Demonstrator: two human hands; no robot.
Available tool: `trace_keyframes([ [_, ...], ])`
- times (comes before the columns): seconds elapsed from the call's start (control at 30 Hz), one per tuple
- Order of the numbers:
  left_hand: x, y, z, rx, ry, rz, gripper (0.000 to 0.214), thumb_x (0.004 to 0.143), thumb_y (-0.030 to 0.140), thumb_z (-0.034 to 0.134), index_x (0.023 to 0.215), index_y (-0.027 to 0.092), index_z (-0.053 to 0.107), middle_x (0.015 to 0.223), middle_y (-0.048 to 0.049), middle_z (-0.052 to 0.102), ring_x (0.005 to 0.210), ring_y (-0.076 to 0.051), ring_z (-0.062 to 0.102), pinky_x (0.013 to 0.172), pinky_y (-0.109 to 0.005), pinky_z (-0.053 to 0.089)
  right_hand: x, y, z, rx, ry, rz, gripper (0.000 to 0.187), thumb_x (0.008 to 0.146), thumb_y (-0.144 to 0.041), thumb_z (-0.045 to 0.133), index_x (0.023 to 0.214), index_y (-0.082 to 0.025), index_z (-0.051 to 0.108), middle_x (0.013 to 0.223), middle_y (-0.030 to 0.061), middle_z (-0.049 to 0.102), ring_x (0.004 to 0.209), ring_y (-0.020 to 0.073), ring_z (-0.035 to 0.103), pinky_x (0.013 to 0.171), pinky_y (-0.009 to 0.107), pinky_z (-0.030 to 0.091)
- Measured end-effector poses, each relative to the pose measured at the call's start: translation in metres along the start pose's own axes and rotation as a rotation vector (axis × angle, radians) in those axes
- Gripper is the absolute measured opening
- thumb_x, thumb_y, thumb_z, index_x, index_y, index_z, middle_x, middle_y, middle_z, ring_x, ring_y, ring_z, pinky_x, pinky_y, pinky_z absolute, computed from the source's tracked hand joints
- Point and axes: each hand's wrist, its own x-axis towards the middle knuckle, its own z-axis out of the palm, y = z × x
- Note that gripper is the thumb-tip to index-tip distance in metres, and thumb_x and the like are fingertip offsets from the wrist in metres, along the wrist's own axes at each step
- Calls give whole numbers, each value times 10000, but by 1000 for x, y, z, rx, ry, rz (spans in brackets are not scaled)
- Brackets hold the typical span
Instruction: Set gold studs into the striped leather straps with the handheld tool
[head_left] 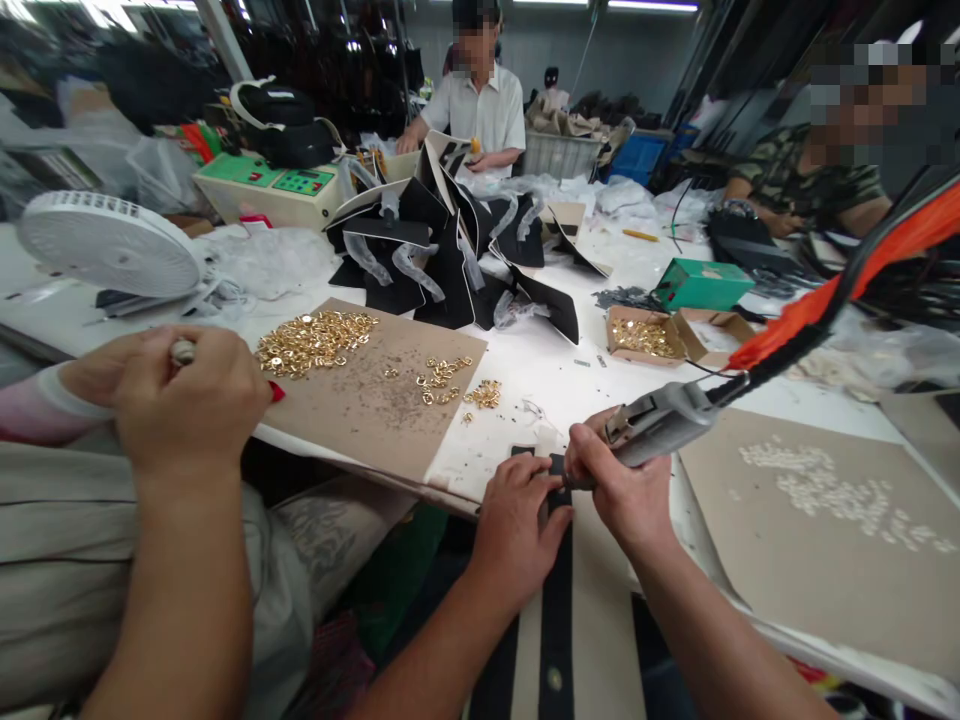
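Observation:
My right hand [626,490] is closed around a grey pneumatic screwdriver [664,422], which slants down to the left. Its tip meets a black strap [556,600] that runs along a beige panel [604,610] at the table's front edge. Right beside the tip, my left hand [517,530] presses the strap between thumb and fingers. Lower on the strap sits a round metal fitting [554,679]. Whatever lies directly beneath the tool tip is hidden by my fingers.
Gold metal fittings [315,342] lie heaped on a brown board [360,420] at left. A neighbour's fist [187,400] is close by. Small white pieces [847,490] cover another board at right. An orange hose [862,260] hangs overhead; black panels [450,250] are piled behind.

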Motion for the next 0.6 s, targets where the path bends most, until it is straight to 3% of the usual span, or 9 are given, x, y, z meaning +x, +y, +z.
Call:
trace_keyframes([
  [0.27, 2, -2, -1, 19, -50, 3, 326, 905, 293, 717, 1228, 279, 678, 1305, -75, 652, 1287, -305, 548, 1105, -524, 465, 5, 5, -3, 28, -183, -43, 298, 864, -351, 733, 711, -220, 513, 603, -45, 512, 534, 118, 477, 518, 271, 428],
  [0.47, 0, -7, 5, 25, 15, 27, 442, 916, 303, 674, 1348, 268, 589, 1303, -86, 639, 1254, -305, 555, 1071, -499, 488, 8, -2, 7, -49, -331, -45, 170, 747, -208, 718, 715, -212, 551, 656, -42, 557, 574, 117, 496, 531, 256, 437],
  [0.53, 0, -7, 6, 24, 30, 25, 481, 911, 297, 668, 1381, 271, 566, 1307, -93, 634, 1255, -312, 556, 1065, -503, 490, 7, -2, 10, -86, -338, -40, 179, 726, -211, 719, 683, -210, 545, 624, -48, 539, 559, 113, 473, 515, 250, 423],
  [0.6, 0, -6, 5, 6, 19, 28, 455, 915, 309, 667, 1359, 260, 585, 1290, -101, 646, 1249, -320, 563, 1063, -516, 488, 5, -1, 12, -130, -262, -29, 201, 739, -262, 734, 672, -206, 553, 604, -45, 536, 553, 116, 473, 513, 251, 425],
])
